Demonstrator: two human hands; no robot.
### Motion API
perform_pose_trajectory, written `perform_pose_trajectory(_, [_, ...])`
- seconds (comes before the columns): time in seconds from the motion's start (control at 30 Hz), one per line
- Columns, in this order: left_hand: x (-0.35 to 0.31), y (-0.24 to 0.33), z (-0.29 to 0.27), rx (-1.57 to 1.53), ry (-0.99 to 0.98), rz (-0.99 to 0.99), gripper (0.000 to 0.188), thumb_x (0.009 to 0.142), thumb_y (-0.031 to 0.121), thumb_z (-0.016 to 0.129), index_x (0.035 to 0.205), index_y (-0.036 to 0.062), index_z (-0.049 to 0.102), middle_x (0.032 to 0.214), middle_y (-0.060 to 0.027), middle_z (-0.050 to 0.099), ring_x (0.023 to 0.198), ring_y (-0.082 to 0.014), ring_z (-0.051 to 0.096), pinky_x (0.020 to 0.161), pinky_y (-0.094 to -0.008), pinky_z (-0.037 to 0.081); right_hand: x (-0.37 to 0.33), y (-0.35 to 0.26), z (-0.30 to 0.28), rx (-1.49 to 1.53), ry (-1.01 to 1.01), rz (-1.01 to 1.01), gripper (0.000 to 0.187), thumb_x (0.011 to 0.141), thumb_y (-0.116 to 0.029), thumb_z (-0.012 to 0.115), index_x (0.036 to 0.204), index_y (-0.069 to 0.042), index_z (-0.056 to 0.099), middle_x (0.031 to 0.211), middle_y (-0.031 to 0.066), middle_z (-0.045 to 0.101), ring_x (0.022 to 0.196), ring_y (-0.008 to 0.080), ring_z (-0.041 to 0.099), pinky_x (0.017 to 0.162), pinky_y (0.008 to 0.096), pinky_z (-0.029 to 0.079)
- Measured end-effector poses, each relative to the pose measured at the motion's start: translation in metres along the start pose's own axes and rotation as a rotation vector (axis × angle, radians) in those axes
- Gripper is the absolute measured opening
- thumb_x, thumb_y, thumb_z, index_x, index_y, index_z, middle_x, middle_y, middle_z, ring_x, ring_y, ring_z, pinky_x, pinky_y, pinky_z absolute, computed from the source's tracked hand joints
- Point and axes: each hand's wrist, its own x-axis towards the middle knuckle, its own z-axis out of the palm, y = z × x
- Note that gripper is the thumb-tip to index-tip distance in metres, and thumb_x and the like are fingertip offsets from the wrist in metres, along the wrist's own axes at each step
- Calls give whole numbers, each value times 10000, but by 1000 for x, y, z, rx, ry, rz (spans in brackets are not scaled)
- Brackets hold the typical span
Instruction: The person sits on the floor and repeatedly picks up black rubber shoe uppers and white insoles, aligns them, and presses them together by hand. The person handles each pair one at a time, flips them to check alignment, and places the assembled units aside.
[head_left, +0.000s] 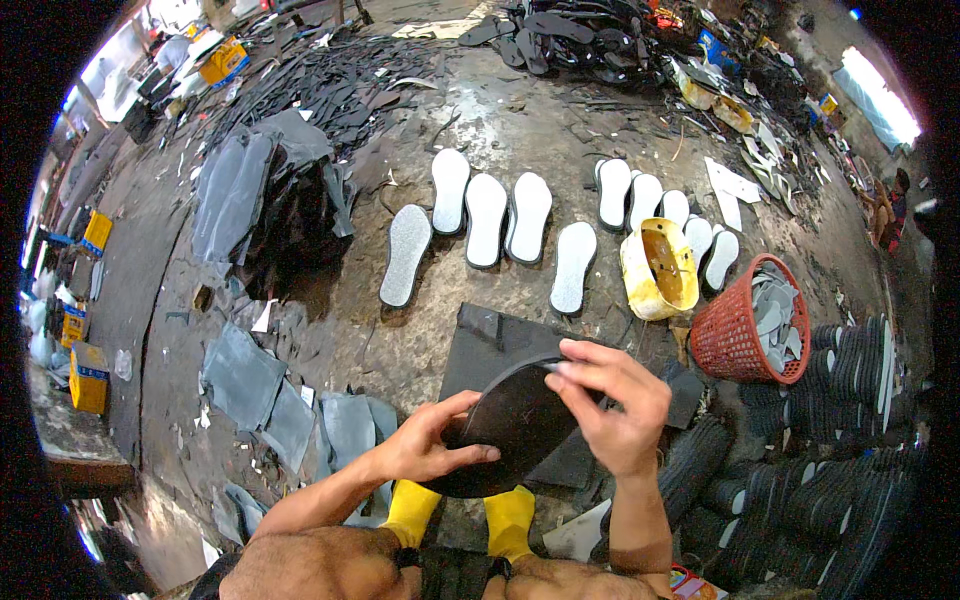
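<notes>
A black shoe sole (528, 420) is held up over my lap, its broad dark face toward me and a thin grey layer showing along its upper left edge. My left hand (430, 440) is closed around its left side, with the thumb lying on the dark face. At the top right edge, my right hand (618, 405) pinches the sole between thumb and fingers. Behind and below it, a flat black sheet (480, 345) lies on the floor.
Several white-topped soles (486, 220) lie beyond my hands. To the right are a yellow cut-open container (632, 275), a red basket (708, 335) of grey pieces and stacked black soles (850, 385). Grey sheets (240, 375) lie at left, near a dark plastic-wrapped bundle (285, 215).
</notes>
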Motion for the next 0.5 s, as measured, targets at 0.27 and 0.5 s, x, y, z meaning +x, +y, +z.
perform_pose_trajectory(0.27, [-5,11,-6,14,-7,-40,485,859,31,791,1297,17,582,1108,-67,727,1010,-132,672,889,-310,547,-1,-8,-2,37,-4,-54,218,712,-12,858,891,-53,739,1041,167,756,937,294,753,795,344,605])
perform_pose_trajectory(0.5, [-11,8,-8,-24,-88,-23,529,877,41,771,1352,7,541,1097,-57,728,1027,-83,627,903,-287,515,1,-4,1,274,-32,257,144,748,17,837,875,-11,775,901,134,774,809,190,750,752,283,584])
